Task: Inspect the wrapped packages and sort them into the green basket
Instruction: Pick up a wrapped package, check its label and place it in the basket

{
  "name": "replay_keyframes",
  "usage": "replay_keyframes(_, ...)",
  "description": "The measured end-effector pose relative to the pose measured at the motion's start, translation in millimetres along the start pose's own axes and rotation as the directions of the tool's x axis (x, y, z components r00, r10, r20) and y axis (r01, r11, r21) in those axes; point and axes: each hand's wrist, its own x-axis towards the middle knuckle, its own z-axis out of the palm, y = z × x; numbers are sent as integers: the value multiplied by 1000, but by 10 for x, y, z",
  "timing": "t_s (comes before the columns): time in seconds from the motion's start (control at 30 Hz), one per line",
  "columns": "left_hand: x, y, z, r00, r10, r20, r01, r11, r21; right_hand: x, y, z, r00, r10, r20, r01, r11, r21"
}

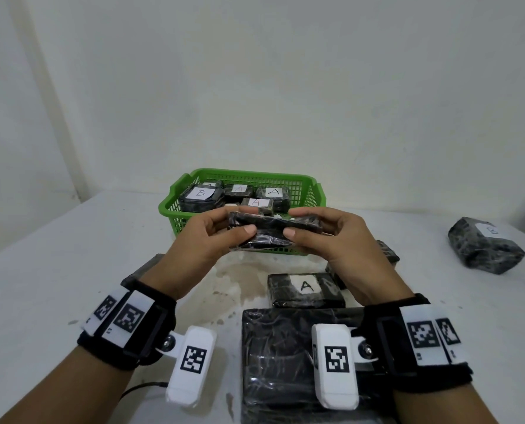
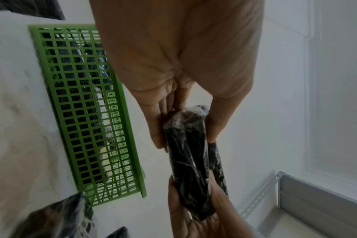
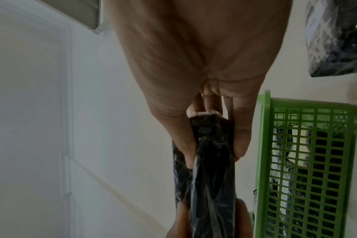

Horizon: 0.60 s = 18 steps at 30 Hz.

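Observation:
A flat black package wrapped in clear film (image 1: 271, 232) hangs in the air just in front of the green basket (image 1: 175, 197). My left hand (image 1: 221, 232) pinches its left end between thumb and fingers, and my right hand (image 1: 316, 229) pinches its right end. Its label is not in sight. The left wrist view shows the package (image 2: 190, 161) edge-on between both hands, beside the basket (image 2: 86, 112). In the right wrist view the package (image 3: 212, 169) runs down from my fingers, with the basket (image 3: 308, 161) to the right. Several labelled packages, marked A or B, lie in the basket.
On the white table lie a package marked A (image 1: 305, 289), a large flat black package (image 1: 285, 362) near me, a lumpy package marked B (image 1: 486, 244) at the far right, and dark packages under each forearm. The wall stands close behind the basket.

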Motion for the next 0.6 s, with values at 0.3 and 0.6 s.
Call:
replay_keyframes(0.3,-7,52,4,999,-24,-26,22,998,-64,8,0,0,1000,-4,-9,4,1000,-31)
replay_keyframes(0.6,-18,63,-28,978,202,-58,-194,975,110,-6,-22,-29,998,14,63,-10,998,-64)
